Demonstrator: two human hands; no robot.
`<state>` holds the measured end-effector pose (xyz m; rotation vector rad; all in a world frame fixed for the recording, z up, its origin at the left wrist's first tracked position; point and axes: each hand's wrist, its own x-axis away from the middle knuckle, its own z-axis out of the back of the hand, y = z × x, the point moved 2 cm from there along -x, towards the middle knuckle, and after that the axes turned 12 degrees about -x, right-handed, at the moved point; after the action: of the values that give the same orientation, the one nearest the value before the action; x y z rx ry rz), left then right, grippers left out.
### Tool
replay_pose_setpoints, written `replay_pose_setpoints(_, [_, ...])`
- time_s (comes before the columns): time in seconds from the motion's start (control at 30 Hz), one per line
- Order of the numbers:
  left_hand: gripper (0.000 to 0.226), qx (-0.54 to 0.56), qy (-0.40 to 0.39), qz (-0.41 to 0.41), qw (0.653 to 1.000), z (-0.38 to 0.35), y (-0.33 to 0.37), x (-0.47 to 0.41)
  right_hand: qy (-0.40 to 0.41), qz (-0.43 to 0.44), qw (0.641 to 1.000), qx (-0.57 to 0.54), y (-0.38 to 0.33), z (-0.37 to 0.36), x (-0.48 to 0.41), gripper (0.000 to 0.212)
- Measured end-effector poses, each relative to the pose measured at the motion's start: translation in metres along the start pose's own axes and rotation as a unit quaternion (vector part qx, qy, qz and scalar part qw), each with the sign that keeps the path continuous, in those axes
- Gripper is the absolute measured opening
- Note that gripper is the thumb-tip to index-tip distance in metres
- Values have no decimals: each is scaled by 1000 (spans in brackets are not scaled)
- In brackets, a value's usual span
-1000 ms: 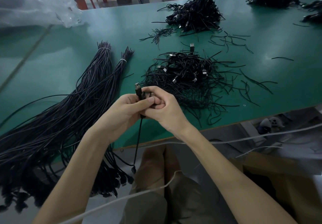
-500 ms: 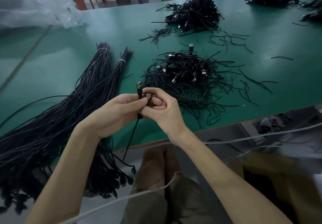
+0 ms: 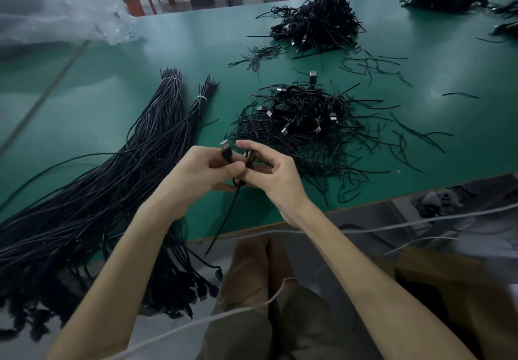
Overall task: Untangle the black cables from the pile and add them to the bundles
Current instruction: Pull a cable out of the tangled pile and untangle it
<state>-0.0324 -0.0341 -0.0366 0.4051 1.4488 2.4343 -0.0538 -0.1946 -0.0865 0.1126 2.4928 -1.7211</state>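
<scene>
Head view has the left hand (image 3: 206, 173) and right hand (image 3: 276, 176) both pinching one thin black USB-plug cable (image 3: 226, 150) near the tangled black cable pile (image 3: 305, 132), not yet laid on the long tied black bundles (image 3: 123, 174) at left; much sorting apparently left.

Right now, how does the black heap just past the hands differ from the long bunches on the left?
The heap is a knotted tangle with cables pointing every way; the bunches lie straight and parallel. The bunches carry white ties near their far ends; the heap shows none. Both are black cables on the green table.
</scene>
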Motion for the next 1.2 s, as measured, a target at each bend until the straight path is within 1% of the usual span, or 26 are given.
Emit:
replay_pose_setpoints(0.1, [12,-53,-16,5,998,2,-2,-2,-32,-24,999,18,3,-3,-1,52])
replay_pose_setpoints(0.2, [12,-123,-12,-16,992,5,-2,-6,-47,-34,998,30,4,-3,-2,57])
replay_pose_setpoints(0.27, [12,-131,-9,-28,991,7,-1,-7,-67,-42,997,19,3,-3,-1,60])
replay_pose_setpoints(0.43, [44,-107,-17,-32,994,8,-2,-6,-100,-54,993,38,2,-4,1,67])
replay_pose_setpoints(0.5, [49,-95,-22,-33,995,6,-4,-6,-99,-51,993,48,3,-4,0,67])
replay_pose_setpoints(0.73, [38,-66,-42,-30,996,6,-8,-6,-102,-48,989,95,7,-4,0,73])
replay_pose_setpoints(0.8, [29,-60,-43,-36,997,5,-7,-6,-96,-41,988,109,7,-4,1,73])
replay_pose_setpoints(0.87, [17,-43,-24,-42,998,0,-7,-5,-83,-28,988,125,7,-4,1,73])
replay_pose_setpoints(0.9, [8,-27,-1,-42,999,-2,-7,-5,-74,-26,988,132,8,-4,1,73])
replay_pose_setpoints(0.93, [5,-14,26,-41,999,-3,-8,-6,-63,-29,989,134,8,-5,2,73])
replay_pose_setpoints(1.0, [14,-6,73,-45,996,-8,-8,-7,-48,-44,989,130,7,-4,2,68])
replay_pose_setpoints(1.03, [15,-6,86,-44,995,-10,-7,-8,-49,-43,989,130,6,-4,2,61])
replay_pose_setpoints(1.1, [13,-5,100,-40,994,-13,-6,-7,-58,-33,989,131,5,-3,3,44])
replay_pose_setpoints(1.2, [16,24,118,-35,992,-13,-7,-6,-47,-35,990,127,4,-5,4,37])
